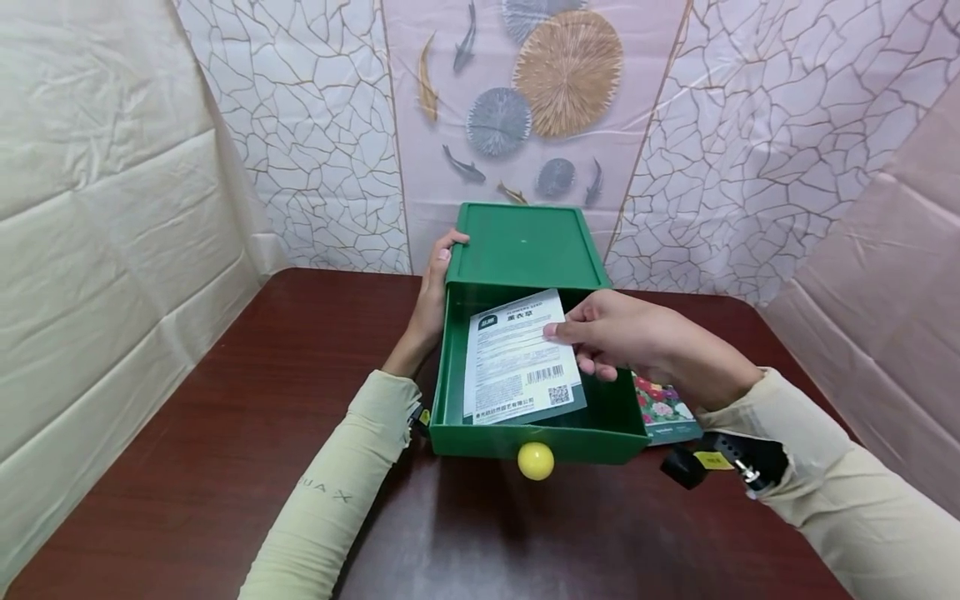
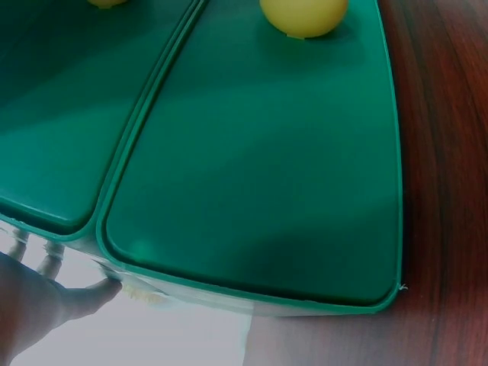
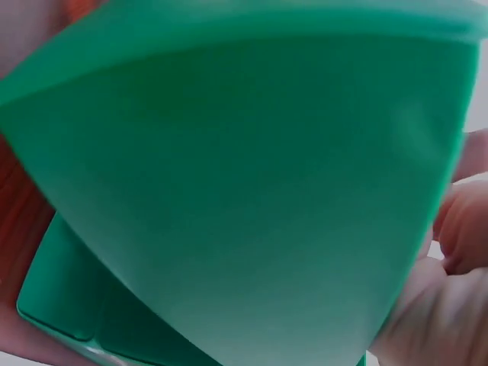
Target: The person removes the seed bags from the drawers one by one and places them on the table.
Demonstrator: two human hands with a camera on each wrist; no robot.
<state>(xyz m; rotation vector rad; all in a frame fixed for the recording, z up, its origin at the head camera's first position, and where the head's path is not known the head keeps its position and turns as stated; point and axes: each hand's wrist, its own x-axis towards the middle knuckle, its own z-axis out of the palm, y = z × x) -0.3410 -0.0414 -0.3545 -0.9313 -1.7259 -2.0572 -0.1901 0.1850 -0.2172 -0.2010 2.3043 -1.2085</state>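
Observation:
A green drawer cabinet (image 1: pixel 525 246) stands on the table with its top drawer (image 1: pixel 630 450) pulled out. My right hand (image 1: pixel 622 329) pinches the right edge of a white seed packet (image 1: pixel 510 358) with printed text, a barcode and a QR code; the packet lies tilted over the drawer's inside. My left hand (image 1: pixel 437 279) rests on the cabinet's left side, fingertips at its top edge; in the left wrist view, the thumb and fingers of that hand (image 2: pixel 38 301) touch the side. In the right wrist view a green wall (image 3: pixel 252 183) hides the packet.
A yellow knob (image 1: pixel 536 461) sticks out from the drawer front. A packet with flower pictures (image 1: pixel 663 408) lies on the table right of the drawer, partly behind my right wrist. A lower drawer front (image 2: pixel 252 191) shows another yellow knob (image 2: pixel 305 11). Cloth walls surround the dark wooden table (image 1: pixel 300 375).

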